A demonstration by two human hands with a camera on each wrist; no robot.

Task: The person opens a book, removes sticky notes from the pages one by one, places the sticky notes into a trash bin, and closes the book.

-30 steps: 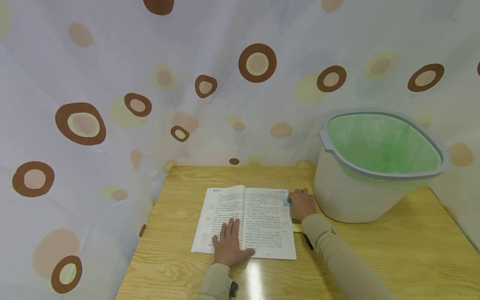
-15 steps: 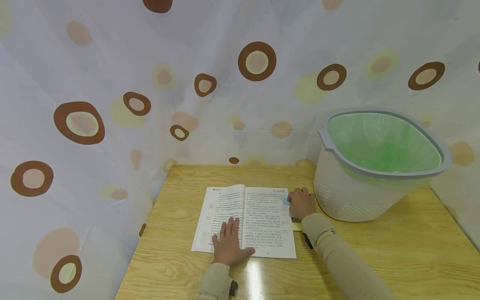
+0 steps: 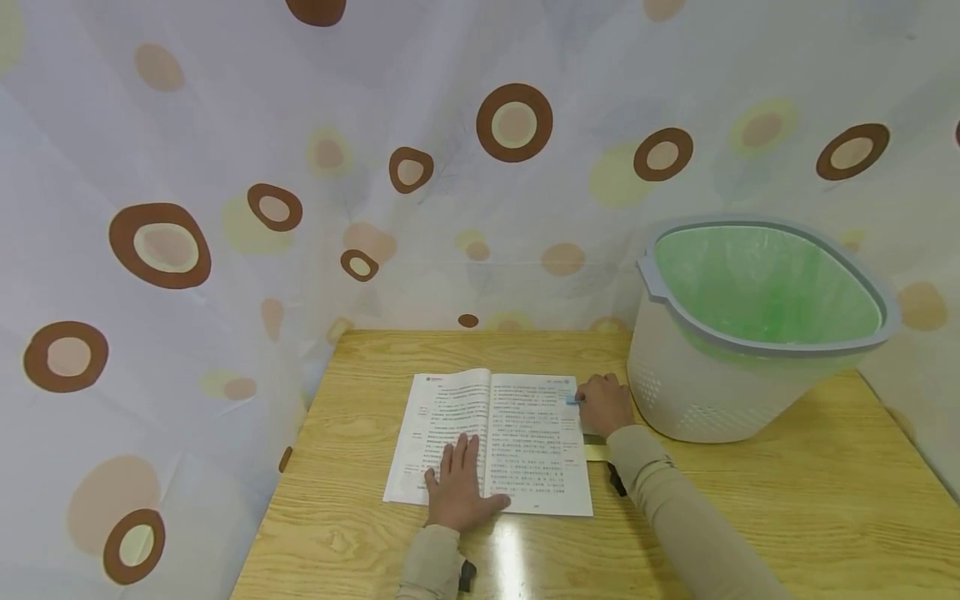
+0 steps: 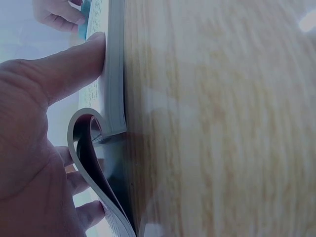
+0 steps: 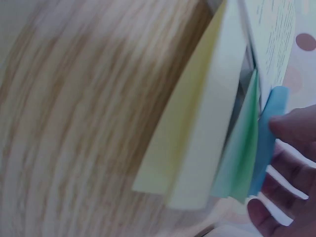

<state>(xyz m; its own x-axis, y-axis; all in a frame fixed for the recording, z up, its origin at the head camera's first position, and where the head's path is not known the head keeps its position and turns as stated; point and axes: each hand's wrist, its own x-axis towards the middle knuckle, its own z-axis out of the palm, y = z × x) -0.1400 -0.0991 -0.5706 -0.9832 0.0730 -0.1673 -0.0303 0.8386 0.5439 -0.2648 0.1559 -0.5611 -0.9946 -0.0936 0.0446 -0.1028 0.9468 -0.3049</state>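
Basically, R hand (image 3: 606, 406) pinches the blue tab (image 5: 266, 145) at the book's (image 3: 525, 450) R edge, fingers curled; L hand (image 3: 457, 500), spread & gripping nothing, rests across its lower half. Best work the tab slow & low, L pressing firm, so nothing creases.
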